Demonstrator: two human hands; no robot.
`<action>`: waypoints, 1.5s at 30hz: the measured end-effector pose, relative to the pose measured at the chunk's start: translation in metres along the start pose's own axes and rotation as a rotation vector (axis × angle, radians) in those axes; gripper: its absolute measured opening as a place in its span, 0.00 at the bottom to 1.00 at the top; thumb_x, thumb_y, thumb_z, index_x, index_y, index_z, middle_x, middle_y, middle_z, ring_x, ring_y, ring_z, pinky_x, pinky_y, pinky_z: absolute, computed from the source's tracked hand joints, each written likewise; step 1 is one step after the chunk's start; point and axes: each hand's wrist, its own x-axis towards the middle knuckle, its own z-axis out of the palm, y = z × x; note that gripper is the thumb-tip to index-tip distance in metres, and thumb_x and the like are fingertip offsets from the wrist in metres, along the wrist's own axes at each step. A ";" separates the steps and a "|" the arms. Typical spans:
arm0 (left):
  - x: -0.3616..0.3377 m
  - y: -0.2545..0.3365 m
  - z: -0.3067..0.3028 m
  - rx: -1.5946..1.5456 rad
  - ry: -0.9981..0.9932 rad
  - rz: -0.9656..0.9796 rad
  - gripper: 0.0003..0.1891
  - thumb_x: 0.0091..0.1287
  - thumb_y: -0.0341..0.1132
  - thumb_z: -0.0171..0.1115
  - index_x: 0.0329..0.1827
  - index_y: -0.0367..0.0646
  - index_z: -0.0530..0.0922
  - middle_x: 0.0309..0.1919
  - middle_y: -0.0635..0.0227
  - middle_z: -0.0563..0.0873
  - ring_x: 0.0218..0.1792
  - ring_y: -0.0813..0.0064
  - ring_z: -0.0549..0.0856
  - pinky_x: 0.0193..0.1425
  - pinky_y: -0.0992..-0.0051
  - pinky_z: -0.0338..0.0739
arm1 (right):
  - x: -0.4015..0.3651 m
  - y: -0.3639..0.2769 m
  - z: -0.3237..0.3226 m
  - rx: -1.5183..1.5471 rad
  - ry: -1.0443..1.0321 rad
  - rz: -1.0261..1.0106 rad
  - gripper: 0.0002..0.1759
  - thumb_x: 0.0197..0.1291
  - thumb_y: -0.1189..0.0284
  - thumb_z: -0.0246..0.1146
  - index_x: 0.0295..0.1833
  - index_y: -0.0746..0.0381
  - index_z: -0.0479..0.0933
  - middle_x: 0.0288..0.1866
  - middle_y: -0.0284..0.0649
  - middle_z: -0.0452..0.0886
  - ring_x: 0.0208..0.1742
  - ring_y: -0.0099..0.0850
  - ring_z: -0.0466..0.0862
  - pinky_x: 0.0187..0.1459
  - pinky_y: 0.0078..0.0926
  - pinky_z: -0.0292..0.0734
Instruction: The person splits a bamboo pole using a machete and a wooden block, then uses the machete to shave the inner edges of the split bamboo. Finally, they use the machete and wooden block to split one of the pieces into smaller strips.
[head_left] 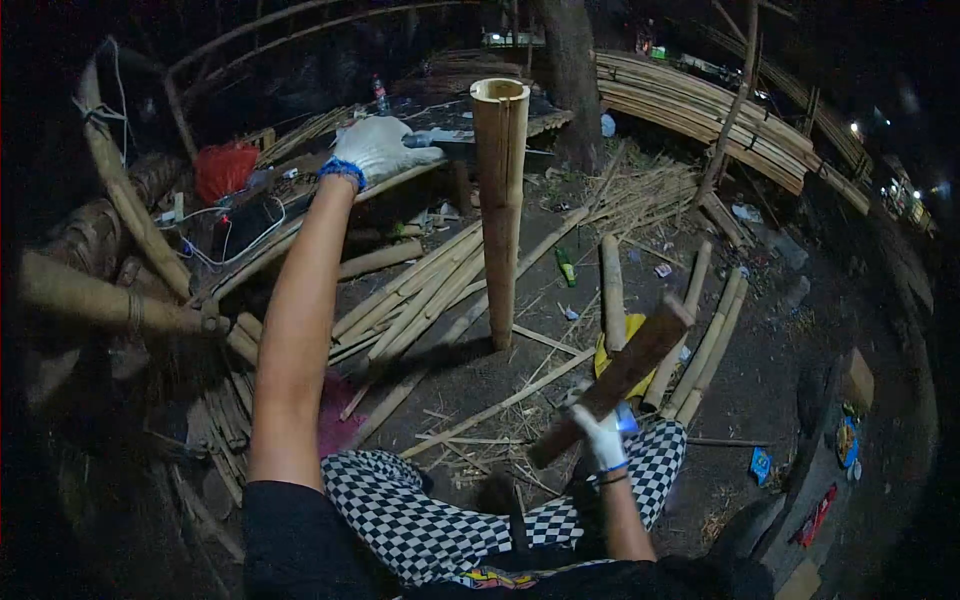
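Observation:
My left hand point(375, 150), in a white glove with a blue cuff, is stretched forward and closed around the handle of a machete. The dark machete blade point(540, 154) shows on the far side of a thick bamboo pole point(498, 215), level with its upper part. Upright on the ground in front of me, the pole has an open, hollow top and a crack down its right side. My right hand point(602, 440), also gloved, grips a heavy wooden block point(615, 380) low by my right knee, its far end tilted up to the right.
Split bamboo strips point(420, 300) lie left of the pole. Bamboo lengths point(712, 345) and a yellow item point(604, 365) lie right. Behind are a green bottle point(566, 267), a red bag point(222, 172), a tree trunk point(572, 80) and stacked bamboo point(700, 115). A bench point(810, 490) stands at right.

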 end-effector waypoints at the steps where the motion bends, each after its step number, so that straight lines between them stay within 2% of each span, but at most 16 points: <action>1: 0.000 -0.001 0.002 -0.026 0.002 -0.001 0.37 0.59 0.73 0.55 0.35 0.42 0.86 0.37 0.47 0.86 0.40 0.49 0.85 0.47 0.56 0.77 | 0.011 0.055 -0.001 -0.020 0.058 -0.020 0.20 0.58 0.72 0.72 0.55 0.62 0.77 0.50 0.33 0.81 0.48 0.26 0.80 0.53 0.27 0.75; 4: 0.006 -0.011 0.009 -0.005 0.029 -0.012 0.36 0.59 0.71 0.56 0.33 0.40 0.86 0.37 0.47 0.86 0.40 0.48 0.85 0.48 0.56 0.77 | -0.011 0.105 0.020 0.143 0.199 0.458 0.28 0.52 0.63 0.74 0.56 0.65 0.76 0.50 0.38 0.81 0.46 0.33 0.80 0.49 0.34 0.75; 5: 0.004 -0.007 0.009 0.005 0.051 -0.003 0.39 0.56 0.74 0.56 0.35 0.41 0.87 0.37 0.47 0.87 0.40 0.50 0.86 0.50 0.57 0.78 | 0.003 0.196 -0.009 -0.099 0.247 0.568 0.28 0.50 0.62 0.73 0.53 0.67 0.77 0.46 0.39 0.81 0.44 0.33 0.79 0.44 0.35 0.75; 8: 0.003 -0.006 0.012 0.042 0.088 0.022 0.41 0.53 0.77 0.56 0.36 0.42 0.88 0.37 0.48 0.87 0.41 0.53 0.87 0.51 0.58 0.80 | -0.012 0.181 -0.011 0.077 0.139 0.857 0.29 0.48 0.62 0.74 0.51 0.70 0.77 0.43 0.39 0.81 0.42 0.32 0.78 0.42 0.35 0.74; 10: -0.005 0.007 0.002 0.033 0.047 -0.048 0.41 0.54 0.77 0.55 0.34 0.42 0.88 0.36 0.49 0.88 0.39 0.53 0.87 0.50 0.59 0.80 | -0.014 0.156 0.008 -0.055 0.161 0.857 0.28 0.49 0.62 0.73 0.50 0.71 0.78 0.40 0.38 0.81 0.41 0.31 0.78 0.44 0.33 0.73; 14: -0.005 0.014 0.004 0.051 0.057 -0.021 0.41 0.54 0.77 0.54 0.31 0.41 0.87 0.34 0.49 0.87 0.37 0.53 0.87 0.47 0.59 0.80 | 0.002 0.148 0.020 0.094 0.006 0.442 0.32 0.52 0.59 0.74 0.55 0.71 0.76 0.44 0.38 0.81 0.43 0.30 0.78 0.46 0.29 0.73; 18: -0.007 0.026 -0.002 0.018 0.007 -0.063 0.36 0.58 0.73 0.57 0.29 0.42 0.85 0.27 0.51 0.85 0.32 0.53 0.84 0.41 0.59 0.76 | -0.015 0.134 0.030 -0.043 -0.080 0.682 0.35 0.59 0.52 0.67 0.61 0.70 0.76 0.57 0.47 0.81 0.56 0.36 0.80 0.57 0.31 0.72; 23: -0.019 0.044 -0.008 0.048 0.027 -0.083 0.36 0.58 0.73 0.57 0.29 0.43 0.85 0.29 0.51 0.86 0.32 0.53 0.84 0.43 0.60 0.77 | -0.017 0.160 0.030 -0.553 -0.208 0.512 0.40 0.51 0.51 0.72 0.59 0.72 0.76 0.52 0.51 0.83 0.53 0.38 0.83 0.56 0.32 0.75; 28: -0.015 0.054 -0.009 0.039 0.025 -0.115 0.36 0.55 0.73 0.59 0.37 0.44 0.88 0.37 0.49 0.87 0.40 0.50 0.86 0.49 0.58 0.77 | -0.007 0.168 0.045 -0.070 -0.114 0.400 0.45 0.46 0.52 0.76 0.62 0.72 0.72 0.53 0.49 0.83 0.53 0.39 0.82 0.54 0.34 0.76; 32: -0.002 0.053 -0.007 0.045 0.044 -0.127 0.40 0.54 0.75 0.58 0.39 0.40 0.87 0.39 0.47 0.87 0.42 0.49 0.86 0.51 0.58 0.78 | -0.013 0.202 0.035 -0.191 -0.250 0.744 0.43 0.46 0.49 0.74 0.57 0.76 0.76 0.49 0.48 0.83 0.47 0.37 0.81 0.50 0.34 0.75; 33: 0.000 0.052 -0.007 0.033 0.001 -0.129 0.41 0.53 0.75 0.58 0.39 0.39 0.87 0.40 0.46 0.87 0.43 0.49 0.86 0.51 0.58 0.78 | -0.026 0.151 0.038 -0.290 -0.239 0.686 0.45 0.43 0.46 0.74 0.53 0.78 0.77 0.47 0.50 0.84 0.45 0.38 0.82 0.48 0.35 0.75; 35: -0.002 0.051 -0.008 0.022 -0.002 -0.157 0.42 0.53 0.76 0.58 0.40 0.37 0.87 0.41 0.46 0.87 0.43 0.49 0.86 0.52 0.59 0.78 | -0.028 0.148 0.032 -0.364 -0.204 0.697 0.45 0.43 0.46 0.74 0.52 0.78 0.77 0.45 0.50 0.84 0.44 0.38 0.82 0.47 0.35 0.75; 36: -0.003 0.047 -0.009 0.023 -0.008 -0.177 0.44 0.52 0.76 0.58 0.40 0.36 0.87 0.42 0.46 0.87 0.44 0.49 0.86 0.53 0.59 0.79 | -0.030 0.150 0.032 -0.424 -0.172 0.708 0.44 0.43 0.47 0.73 0.51 0.78 0.78 0.44 0.50 0.84 0.43 0.38 0.82 0.46 0.35 0.75; 37: 0.007 0.032 0.004 0.067 0.067 -0.146 0.45 0.51 0.81 0.53 0.30 0.39 0.87 0.36 0.50 0.88 0.40 0.53 0.88 0.50 0.59 0.81 | -0.018 0.194 0.022 -0.454 -0.168 0.732 0.43 0.45 0.47 0.72 0.50 0.78 0.78 0.44 0.50 0.84 0.43 0.38 0.82 0.46 0.35 0.75; 40: 0.006 0.019 0.006 0.078 0.074 -0.130 0.47 0.52 0.80 0.53 0.36 0.36 0.87 0.40 0.48 0.88 0.42 0.53 0.88 0.51 0.59 0.81 | -0.003 0.201 0.014 -0.455 -0.122 0.551 0.40 0.46 0.49 0.73 0.50 0.76 0.79 0.44 0.48 0.85 0.43 0.38 0.82 0.46 0.36 0.76; 45: 0.004 -0.002 0.009 0.083 0.039 -0.190 0.48 0.57 0.77 0.51 0.45 0.31 0.85 0.44 0.45 0.87 0.46 0.54 0.87 0.54 0.59 0.81 | -0.001 0.146 0.020 0.057 0.038 0.668 0.31 0.52 0.58 0.74 0.55 0.71 0.77 0.46 0.44 0.83 0.39 0.36 0.84 0.43 0.36 0.80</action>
